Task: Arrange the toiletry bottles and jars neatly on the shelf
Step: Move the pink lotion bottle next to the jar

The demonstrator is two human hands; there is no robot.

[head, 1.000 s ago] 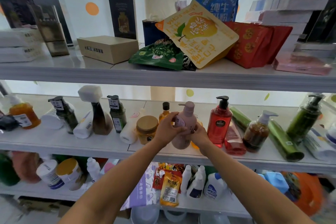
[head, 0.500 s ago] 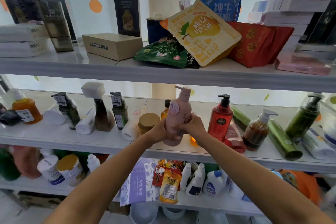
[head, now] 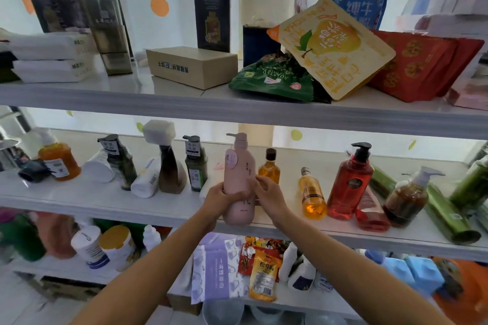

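Pink pump bottle (head: 239, 179): tall, matte, round-shouldered plastic, with a round lilac tag near the neck and the spout turned left. Upright at the front edge of the middle shelf (head: 105, 208), base level with that edge; resting or just lifted, cannot tell. Half a second ago tilted, top leaning right; straight again now, much as a second ago.

Gripped about the lower half by the left hand (head: 219, 199), fingers curled behind, thumb across the front. Touched on the right side by the right hand (head: 269, 192), fingers fanned and only lightly bent, tips against the plastic, not wrapped round it.

Just behind, a small amber bottle (head: 269, 166), clear-walled, with a dark cap. To the right, uncovered since the earlier frames, a leaning amber bottle (head: 313, 198) with a silvery cap. Then a translucent red pump bottle (head: 350, 182) with a black head.

To the left, a dark green pump bottle (head: 195, 166) with a paper label. Beside it a brown spray bottle (head: 169, 169) under a blocky white cap, and a white tube (head: 146, 179) leaning against it.

Above, on the upper shelf (head: 132, 97), a tan cardboard box (head: 192, 66), a glossy green pouch (head: 272, 79) and a yellow pear-printed pouch (head: 332, 47) propped aslant.
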